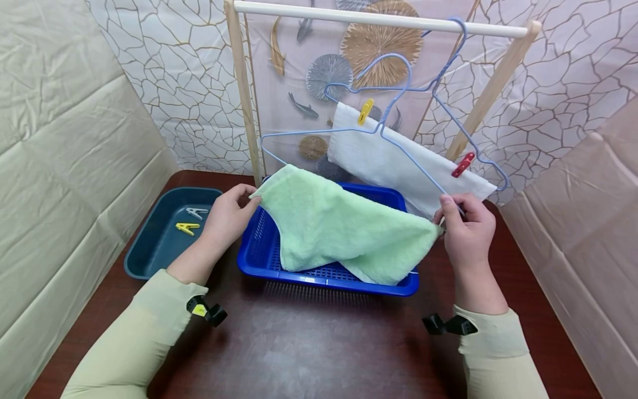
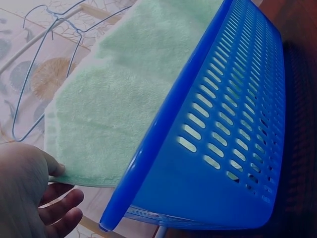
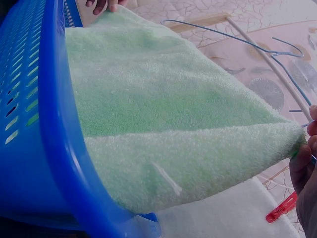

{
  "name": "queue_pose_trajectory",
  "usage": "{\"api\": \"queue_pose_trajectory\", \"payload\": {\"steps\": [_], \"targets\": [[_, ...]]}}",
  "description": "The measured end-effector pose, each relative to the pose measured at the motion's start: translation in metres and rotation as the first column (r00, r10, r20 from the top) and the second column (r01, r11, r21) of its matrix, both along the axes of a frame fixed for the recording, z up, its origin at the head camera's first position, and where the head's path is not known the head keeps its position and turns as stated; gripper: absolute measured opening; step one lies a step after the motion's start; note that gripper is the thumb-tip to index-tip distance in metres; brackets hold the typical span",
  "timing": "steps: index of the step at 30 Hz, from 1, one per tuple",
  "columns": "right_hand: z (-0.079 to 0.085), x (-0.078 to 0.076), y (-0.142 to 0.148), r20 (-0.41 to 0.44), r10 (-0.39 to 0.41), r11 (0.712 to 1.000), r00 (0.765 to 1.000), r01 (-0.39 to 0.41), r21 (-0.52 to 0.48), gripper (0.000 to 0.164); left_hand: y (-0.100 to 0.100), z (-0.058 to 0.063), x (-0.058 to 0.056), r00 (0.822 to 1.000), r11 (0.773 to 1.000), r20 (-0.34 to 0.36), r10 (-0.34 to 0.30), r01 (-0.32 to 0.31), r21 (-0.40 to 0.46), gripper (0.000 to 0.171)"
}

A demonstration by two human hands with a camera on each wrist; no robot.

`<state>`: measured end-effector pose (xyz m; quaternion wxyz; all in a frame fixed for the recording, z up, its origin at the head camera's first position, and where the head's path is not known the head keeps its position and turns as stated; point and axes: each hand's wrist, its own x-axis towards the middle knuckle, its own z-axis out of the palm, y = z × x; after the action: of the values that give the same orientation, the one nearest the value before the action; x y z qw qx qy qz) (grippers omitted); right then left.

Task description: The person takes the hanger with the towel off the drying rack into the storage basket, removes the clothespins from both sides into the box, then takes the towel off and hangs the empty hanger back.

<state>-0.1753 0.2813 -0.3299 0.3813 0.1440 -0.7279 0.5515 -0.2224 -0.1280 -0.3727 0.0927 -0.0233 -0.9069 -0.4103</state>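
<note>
A light green towel [image 1: 344,227] stretches between both hands, its lower part over a blue perforated basket [image 1: 319,281]. My left hand [image 1: 226,219] pinches its left corner between thumb and finger; in the left wrist view, the other fingers of that hand [image 2: 25,191] are bent beneath the edge. My right hand [image 1: 468,230] pinches the towel's right corner and also grips the right end of a blue wire hanger [image 1: 314,132]. This hanger stands tilted behind the towel's upper edge, its hook [image 1: 396,55] pointing up. In the right wrist view the right hand [image 3: 303,178] is partly cut off.
Behind, a wooden rack with a white bar [image 1: 319,13] carries another blue hanger [image 1: 461,122]. A white towel [image 1: 369,152] hangs there with yellow [image 1: 366,112] and red [image 1: 463,165] clothespins. A dark teal tray [image 1: 144,266] at left holds a grey clothespin [image 1: 196,213] and a yellow one [image 1: 187,228].
</note>
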Motion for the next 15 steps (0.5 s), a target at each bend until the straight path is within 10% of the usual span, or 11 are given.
{"api": "queue_pose_trajectory", "payload": {"steps": [15], "targets": [[0.010,0.008,-0.012,0.013,0.046,0.999,0.999,-0.045,-0.024,0.019,0.001,0.009,-0.004,1.000,1.000,-0.025,-0.018,0.018,0.013,0.032]]}}
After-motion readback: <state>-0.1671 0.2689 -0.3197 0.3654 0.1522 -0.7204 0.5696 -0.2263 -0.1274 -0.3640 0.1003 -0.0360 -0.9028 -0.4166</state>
